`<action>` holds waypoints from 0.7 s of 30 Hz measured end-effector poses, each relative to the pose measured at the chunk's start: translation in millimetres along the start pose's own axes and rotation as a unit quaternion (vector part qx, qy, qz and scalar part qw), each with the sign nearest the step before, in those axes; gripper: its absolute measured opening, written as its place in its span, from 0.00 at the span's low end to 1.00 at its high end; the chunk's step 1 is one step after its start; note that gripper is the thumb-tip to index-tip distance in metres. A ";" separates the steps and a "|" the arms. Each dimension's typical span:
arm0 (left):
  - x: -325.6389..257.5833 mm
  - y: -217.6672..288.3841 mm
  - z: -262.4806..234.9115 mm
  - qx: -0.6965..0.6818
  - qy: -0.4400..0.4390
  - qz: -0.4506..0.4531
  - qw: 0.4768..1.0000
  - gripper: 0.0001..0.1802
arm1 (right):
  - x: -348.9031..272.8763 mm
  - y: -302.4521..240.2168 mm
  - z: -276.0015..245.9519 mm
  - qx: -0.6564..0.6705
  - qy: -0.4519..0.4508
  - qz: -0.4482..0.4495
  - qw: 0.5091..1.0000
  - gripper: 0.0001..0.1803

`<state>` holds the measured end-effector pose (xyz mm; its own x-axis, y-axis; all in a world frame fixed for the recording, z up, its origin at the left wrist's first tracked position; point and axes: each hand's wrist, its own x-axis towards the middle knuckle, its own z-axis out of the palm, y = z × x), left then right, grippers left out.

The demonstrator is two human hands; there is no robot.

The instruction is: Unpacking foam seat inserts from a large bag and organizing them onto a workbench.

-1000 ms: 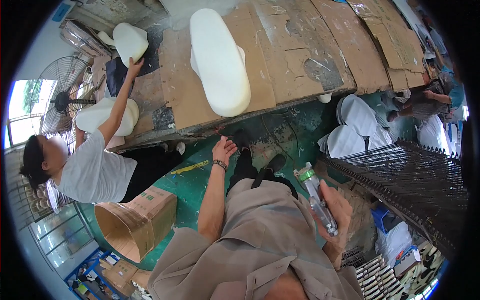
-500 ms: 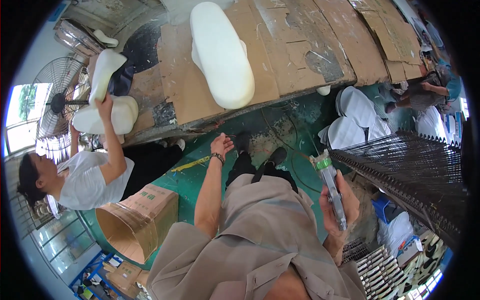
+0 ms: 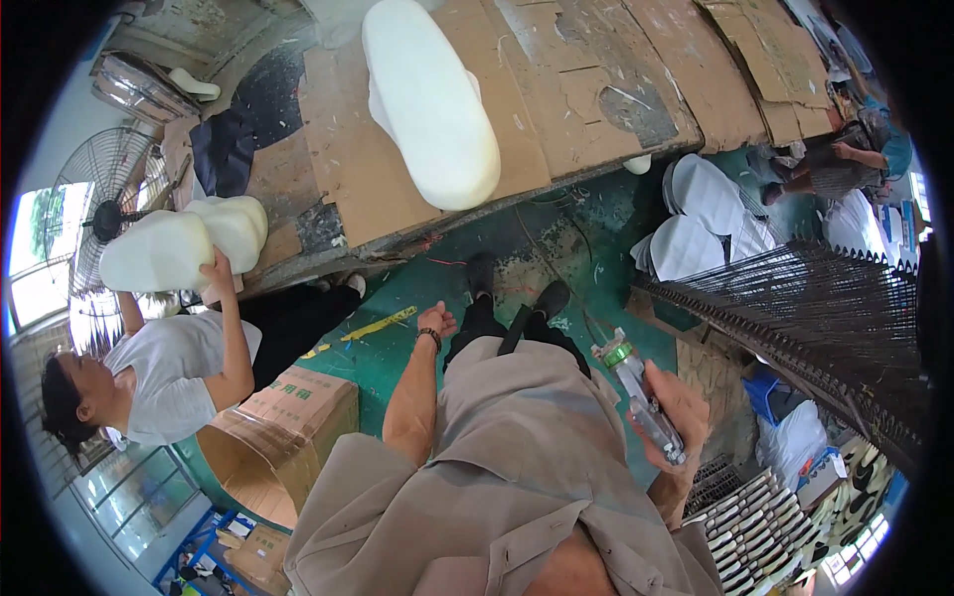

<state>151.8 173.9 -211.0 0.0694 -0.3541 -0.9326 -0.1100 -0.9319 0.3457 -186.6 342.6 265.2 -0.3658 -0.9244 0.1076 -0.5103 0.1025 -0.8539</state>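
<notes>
In my right hand (image 3: 678,405), at the right of my body, is a grey metal staple gun (image 3: 636,387) with a green band near its upper end. My fingers wrap round its body, and its nose points up and left. My left hand (image 3: 437,319) hangs in front of my waist over the green floor, fingers loosely bent and holding nothing that I can see. Beyond both hands, a long white foam seat pad (image 3: 432,109) lies on the cardboard-covered workbench (image 3: 566,129). Neither hand touches the pad.
At the left a co-worker (image 3: 179,372) holds a white foam pad (image 3: 159,253) beside other pads near a fan (image 3: 104,219). An open cardboard box (image 3: 283,432) stands below. White seat pieces (image 3: 706,214) and a dark bristly rack (image 3: 795,308) stand at the right. Hoses cross the floor.
The co-worker has swung the raised foam pad down and left. My left hand has dropped slightly toward my body. The staple gun has shifted a little left and down in my right hand.
</notes>
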 end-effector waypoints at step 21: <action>-65.1 56.4 83.9 -0.186 -0.072 0.115 0.973 0.22 | -35.3 48.1 -51.4 0.029 -0.045 -0.013 0.998 0.31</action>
<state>57.9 151.0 -139.5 -0.0581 -0.5673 -0.8214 0.2623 -0.8026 0.5357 -238.2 399.1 246.5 -0.2802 -0.9561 0.0862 -0.4719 0.0590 -0.8797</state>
